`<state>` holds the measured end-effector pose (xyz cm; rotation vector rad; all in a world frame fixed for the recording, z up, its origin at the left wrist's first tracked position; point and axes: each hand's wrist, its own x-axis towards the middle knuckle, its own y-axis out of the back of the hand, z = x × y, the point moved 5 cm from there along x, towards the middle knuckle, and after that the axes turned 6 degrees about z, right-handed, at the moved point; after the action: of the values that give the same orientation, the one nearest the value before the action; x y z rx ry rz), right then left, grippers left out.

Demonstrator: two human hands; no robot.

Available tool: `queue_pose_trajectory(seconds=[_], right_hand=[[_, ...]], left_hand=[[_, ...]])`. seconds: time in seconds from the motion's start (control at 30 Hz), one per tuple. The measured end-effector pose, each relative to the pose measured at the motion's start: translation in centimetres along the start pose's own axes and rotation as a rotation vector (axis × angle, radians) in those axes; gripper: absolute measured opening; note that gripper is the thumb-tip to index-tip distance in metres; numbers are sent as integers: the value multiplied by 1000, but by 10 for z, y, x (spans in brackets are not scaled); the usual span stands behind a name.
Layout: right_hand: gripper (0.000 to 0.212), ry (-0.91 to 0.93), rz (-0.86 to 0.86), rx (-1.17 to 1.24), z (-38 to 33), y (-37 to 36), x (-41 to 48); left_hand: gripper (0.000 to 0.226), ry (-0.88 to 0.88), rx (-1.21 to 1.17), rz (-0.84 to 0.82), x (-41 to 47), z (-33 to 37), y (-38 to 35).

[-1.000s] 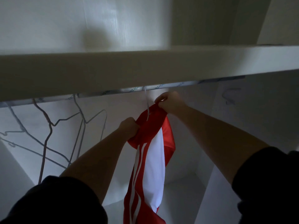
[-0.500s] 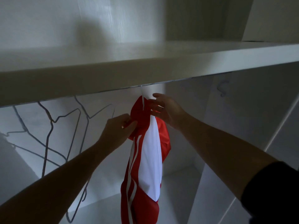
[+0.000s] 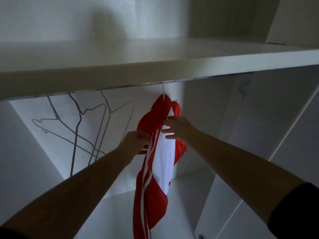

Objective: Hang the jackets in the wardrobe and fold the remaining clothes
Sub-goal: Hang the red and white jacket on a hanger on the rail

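A red and white jacket [image 3: 155,195] with white stripes hangs inside the wardrobe on a white hanger [image 3: 163,90], whose hook goes up to the rail just under the shelf [image 3: 172,66]. My left hand [image 3: 134,143] pinches the jacket's left edge at shoulder height. My right hand [image 3: 176,127] lies against the jacket's white front panel with its fingers straight. The rail itself is mostly hidden behind the shelf's front edge.
Several bare wire hangers [image 3: 91,121] hang at the left of the jacket under the same shelf. A white partition wall [image 3: 233,152] closes the compartment at the right. The wardrobe floor [image 3: 117,213] lies below.
The jacket now hangs by its hanger from the rail. My right hand came down from the collar to the white panel with fingers straight. My left hand slid lower along the left edge.
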<state>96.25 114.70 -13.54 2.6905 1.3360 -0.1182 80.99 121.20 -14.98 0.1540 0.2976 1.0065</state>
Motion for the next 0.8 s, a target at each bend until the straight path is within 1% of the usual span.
queue_pose_trajectory(seconds=[0.03, 0.1, 0.13, 0.17, 0.23, 0.27, 0.3, 0.37, 0.43, 0.5, 0.57, 0.63, 0.73, 0.8], right_hand=[[7, -1, 3, -54, 2, 0, -1], [27, -4, 27, -213, 4, 1, -1], [35, 7, 36, -343, 3, 2, -4], [36, 34, 29, -505, 2, 2, -6], [18, 93, 4, -796, 1, 2, -10], [21, 115, 19, -883, 1, 4, -12], [24, 146, 42, -939, 1, 6, -13], [19, 202, 106, -1031, 5, 12, -13], [21, 269, 179, -1143, 8, 16, -14], [23, 322, 216, -1186, 10, 21, -13], [26, 328, 213, -1250, 11, 30, -10], [30, 296, 209, -1301, 8, 43, -9], [31, 246, 196, -1378, 4, 61, -11], [29, 207, 196, -1377, -1, 67, -15]], left_hand=[[15, -26, -12, -15, -4, -2, -4], [13, -45, -23, -88, -8, -8, -17], [14, -49, 11, -115, -9, -11, -22], [17, -54, 69, -116, -8, -15, -26], [24, -98, 182, -40, -4, -20, -25], [27, -142, 222, 9, -1, -20, -23], [28, -185, 258, 51, 2, -18, -20], [22, -236, 320, 116, 6, -9, -14], [15, -281, 336, 134, 13, 2, -14], [12, -295, 382, 123, 19, 10, -18], [11, -261, 370, 82, 21, 11, -25], [16, -240, 360, 54, 22, 8, -30], [20, -292, 528, 44, 18, 4, -36], [22, -332, 565, 38, 13, 5, -38]])
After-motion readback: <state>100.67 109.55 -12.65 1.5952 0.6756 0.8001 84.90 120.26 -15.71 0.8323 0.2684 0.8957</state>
